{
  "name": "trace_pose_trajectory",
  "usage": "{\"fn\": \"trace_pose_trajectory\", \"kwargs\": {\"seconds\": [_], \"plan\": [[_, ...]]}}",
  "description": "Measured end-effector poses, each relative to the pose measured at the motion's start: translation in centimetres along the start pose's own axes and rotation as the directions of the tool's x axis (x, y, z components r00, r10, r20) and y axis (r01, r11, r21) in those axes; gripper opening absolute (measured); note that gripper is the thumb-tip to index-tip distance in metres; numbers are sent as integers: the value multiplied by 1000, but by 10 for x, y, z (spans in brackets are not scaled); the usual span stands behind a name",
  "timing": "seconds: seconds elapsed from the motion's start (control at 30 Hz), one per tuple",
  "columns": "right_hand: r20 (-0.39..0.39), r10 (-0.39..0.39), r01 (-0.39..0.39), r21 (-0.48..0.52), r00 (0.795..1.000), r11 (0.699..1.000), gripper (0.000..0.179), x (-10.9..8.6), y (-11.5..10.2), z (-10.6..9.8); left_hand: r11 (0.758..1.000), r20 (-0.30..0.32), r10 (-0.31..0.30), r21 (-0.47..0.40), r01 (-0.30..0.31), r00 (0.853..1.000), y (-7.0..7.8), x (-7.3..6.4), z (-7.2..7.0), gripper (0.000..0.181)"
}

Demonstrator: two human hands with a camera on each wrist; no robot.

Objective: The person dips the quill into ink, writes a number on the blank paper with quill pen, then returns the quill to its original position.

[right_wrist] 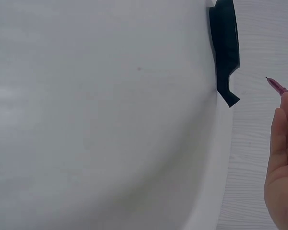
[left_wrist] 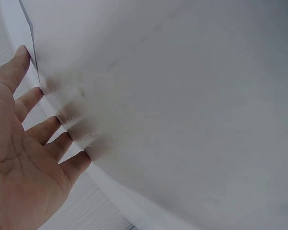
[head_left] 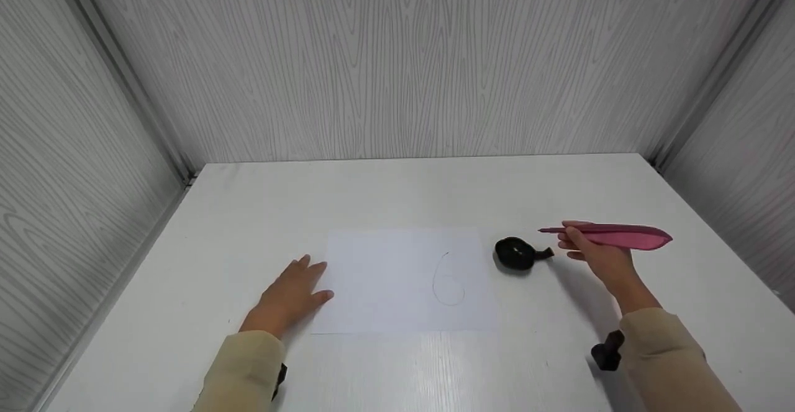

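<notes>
My left hand [head_left: 290,292] has its fingers spread and fingertips down at the left edge of a white sheet of paper [head_left: 379,281]; in the left wrist view, the fingertips [left_wrist: 77,163] meet the tabletop. A thin drawn line [head_left: 448,305], shaped like a 6, marks the paper's right part. Over the table to the right, my right hand [head_left: 599,260] pinches a pink feather pen [head_left: 627,237], its tip pointing left. In the right wrist view, only the pen's tip end [right_wrist: 277,86] shows beyond the fingers. A small dark round dish with a short handle [head_left: 514,254] sits between paper and pen.
The white table [head_left: 397,194] ends at a grey wood-grain panel [head_left: 397,64] behind, with similar panels on the left [head_left: 74,169] and right [head_left: 739,169]. A black wrist device [head_left: 607,351] sticks out beside the right sleeve [head_left: 658,343].
</notes>
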State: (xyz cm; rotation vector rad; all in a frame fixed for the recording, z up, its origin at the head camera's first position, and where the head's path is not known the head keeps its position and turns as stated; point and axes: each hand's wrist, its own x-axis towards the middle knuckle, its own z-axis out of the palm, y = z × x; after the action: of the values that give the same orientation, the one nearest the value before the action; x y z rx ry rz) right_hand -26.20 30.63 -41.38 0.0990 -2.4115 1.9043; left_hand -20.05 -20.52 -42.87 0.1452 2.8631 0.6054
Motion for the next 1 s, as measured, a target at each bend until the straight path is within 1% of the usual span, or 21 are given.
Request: {"fn": "trace_pose_trajectory", "kwargs": {"seconds": [0.1,0.17,0.27,0.3,0.33,0.37,0.4,0.47,0.5,0.53,0.57,0.6,0.63,0.67,0.73,0.8,0.83,0.87,0.93,1.0], "plan": [[8,-7,7,-41,1000,999,40,0,1,-1,1000,-2,2,2,-2,1000,0,0,-1,63],[24,-29,30,-72,999,997,39,0,1,-1,1000,-1,-5,-9,5,1000,0,-1,-1,64],[74,-98,108,-144,992,984,36,0,3,1,1000,1,-14,-27,14,1000,1,-2,-1,65],[99,-134,150,-177,986,973,34,0,3,2,999,1,-17,-31,17,1000,0,-2,-1,65],[123,-182,205,-217,976,954,31,1,4,3,999,2,-21,-38,21,1000,0,-3,-2,65],[144,-234,266,-269,962,926,27,1,5,5,999,-1,-19,-36,18,1000,0,-3,-1,65],[166,-289,328,-318,943,889,23,0,6,6,999,-3,-17,-35,17,1000,0,-3,-1,65],[218,-386,442,-373,896,816,18,-1,8,7,999,-8,-15,-30,15,1000,-1,-2,-1,65],[243,-426,490,-395,871,777,20,-1,10,8,1000,-9,-13,-27,13,1000,-1,-1,0,64],[274,-454,530,-434,848,728,24,-2,11,8,1000,-11,-12,-24,12,1000,-1,-1,0,64],[307,-465,557,-472,830,683,28,-4,12,7,1000,-13,-10,-19,10,1000,-1,0,1,64],[345,-461,576,-495,818,650,31,-5,13,6,1000,-13,-11,-17,10,1000,-2,0,1,64],[378,-445,584,-523,812,621,33,-7,13,5,1000,-14,-10,-15,9,1000,-2,1,1,64],[404,-419,582,-564,813,586,35,-9,13,4,1000,-14,-9,-13,9,1000,-2,1,1,64],[443,-359,570,-652,821,500,37,-13,12,2,1000,-15,-8,-9,8,1000,-2,2,2,64],[462,-289,544,-696,839,469,41,-16,12,1,1000,-12,-9,-9,9,1000,-2,2,2,64],[467,-256,532,-713,846,458,42,-18,11,0,1000,-12,-9,-9,9,1000,-2,1,2,64],[474,-231,525,-723,850,450,44,-19,11,0,1000,-11,-9,-10,9,1000,-1,1,1,64],[490,-201,526,-734,848,430,47,-21,11,0,1000,-10,-8,-13,8,1000,-1,0,1,64],[510,-188,540,-741,839,399,50,-22,12,1,1000,-10,-6,-14,6,1000,0,0,0,63]]}}
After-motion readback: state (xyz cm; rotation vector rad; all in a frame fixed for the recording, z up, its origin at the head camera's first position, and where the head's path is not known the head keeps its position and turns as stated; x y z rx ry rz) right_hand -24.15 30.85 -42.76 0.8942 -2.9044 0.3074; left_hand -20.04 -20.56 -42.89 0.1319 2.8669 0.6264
